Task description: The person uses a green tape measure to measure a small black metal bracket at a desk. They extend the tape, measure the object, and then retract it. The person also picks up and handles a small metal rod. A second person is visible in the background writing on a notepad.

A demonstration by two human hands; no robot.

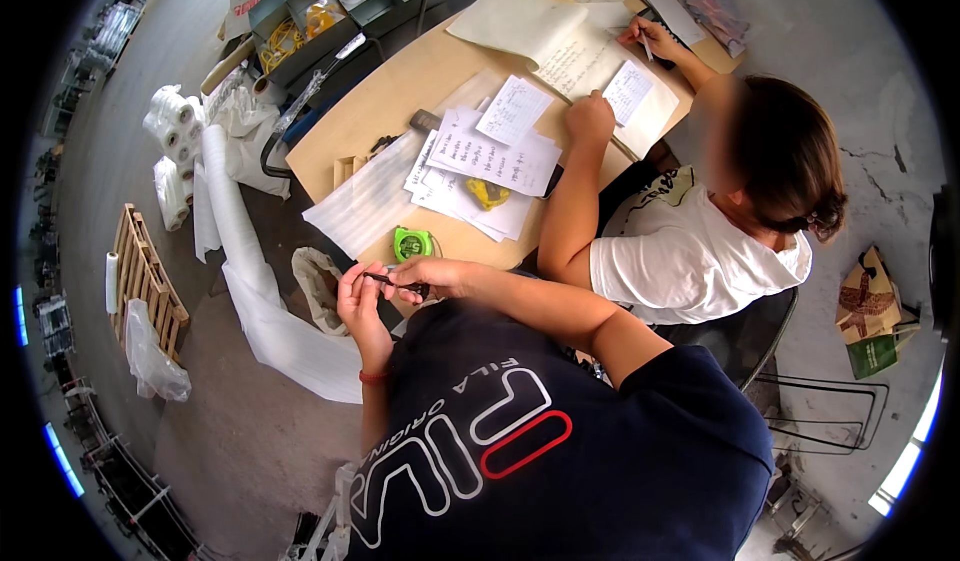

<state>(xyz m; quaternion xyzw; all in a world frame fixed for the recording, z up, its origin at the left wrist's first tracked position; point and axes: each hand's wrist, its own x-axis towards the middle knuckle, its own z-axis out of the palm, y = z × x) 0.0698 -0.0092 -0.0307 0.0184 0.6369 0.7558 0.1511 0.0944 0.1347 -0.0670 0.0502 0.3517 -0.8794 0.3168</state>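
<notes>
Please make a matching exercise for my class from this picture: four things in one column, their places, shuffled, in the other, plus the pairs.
Things
1. Green tape measure
2. Red wristband
3. Wooden pallet
4. Thin dark object

Places
A. At the picture's left side
B. In the left hand and right hand
C. On the table
D. Around the left wrist

Pairs: 1-C, 2-D, 3-A, 4-B

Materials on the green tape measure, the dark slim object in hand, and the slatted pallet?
Green tape measure: probably moulded plastic; bright, rounded case.
Dark slim object: metal or plastic, near-black finish; too small to tell.
Slatted pallet: likely bare wood; matte, tan slats.
</notes>
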